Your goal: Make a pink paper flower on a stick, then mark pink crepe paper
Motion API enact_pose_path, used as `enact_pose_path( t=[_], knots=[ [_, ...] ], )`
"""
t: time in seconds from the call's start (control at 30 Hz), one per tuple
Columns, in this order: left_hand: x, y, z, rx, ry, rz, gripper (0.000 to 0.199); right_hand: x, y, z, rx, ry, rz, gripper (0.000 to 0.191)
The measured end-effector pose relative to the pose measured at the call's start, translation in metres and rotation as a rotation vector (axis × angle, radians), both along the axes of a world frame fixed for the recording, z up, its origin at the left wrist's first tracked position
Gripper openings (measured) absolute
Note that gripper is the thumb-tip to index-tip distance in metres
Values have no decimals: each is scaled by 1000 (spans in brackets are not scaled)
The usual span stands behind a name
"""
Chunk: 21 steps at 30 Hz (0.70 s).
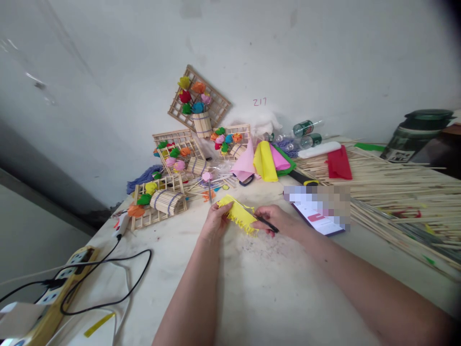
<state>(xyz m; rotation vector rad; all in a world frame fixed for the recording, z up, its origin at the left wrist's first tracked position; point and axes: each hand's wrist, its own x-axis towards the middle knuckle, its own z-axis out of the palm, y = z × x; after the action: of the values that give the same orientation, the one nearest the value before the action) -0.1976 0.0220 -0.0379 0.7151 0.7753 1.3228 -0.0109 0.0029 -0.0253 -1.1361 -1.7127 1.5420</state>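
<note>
My left hand (216, 222) pinches a strip of yellow crepe paper (237, 215), its edges cut into a ragged fringe. In my right hand (273, 218) is a pair of black-handled scissors (268, 224), with the thin blade lying along the yellow paper. The fingers of both hands are closed, and those of my right hand partly hide the scissors' handle. Small scraps lie on the tabletop below the paper. Just beyond my hands, a pink paper flower (207, 176) sits on a thin stick.
Bamboo lattice frames with paper flowers (166, 202) stand at the left and back. Folded coloured paper (265, 161) lies behind my hands. A tablet-like screen (317, 214), bamboo sticks (389, 187) and a dark jug (414, 137) are at right. A power strip (66, 274) with cables sits front left.
</note>
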Motion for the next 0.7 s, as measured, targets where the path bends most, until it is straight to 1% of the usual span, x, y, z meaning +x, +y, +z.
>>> enact_pose_path(
  t=[0.17,0.27,0.33,0.37,0.5,0.57,0.7],
  knots=[
    [-2,3,0,-1,-36,37,25,-2,0,2,12,-5,-37,18],
    [-2,4,2,39,-77,60,37,0,-1,4,12,21,-46,18],
    [-2,3,4,72,-67,67,46,2,-2,5,12,26,-48,19],
    [-1,3,5,81,-45,66,46,3,-2,6,13,25,-48,20],
    [1,1,6,57,27,66,30,4,-2,7,2,36,-31,23],
    [1,1,6,41,19,63,27,3,-2,6,0,12,-35,23],
    [-1,-1,8,12,3,17,25,1,0,3,-2,-6,-33,20]
  ],
)
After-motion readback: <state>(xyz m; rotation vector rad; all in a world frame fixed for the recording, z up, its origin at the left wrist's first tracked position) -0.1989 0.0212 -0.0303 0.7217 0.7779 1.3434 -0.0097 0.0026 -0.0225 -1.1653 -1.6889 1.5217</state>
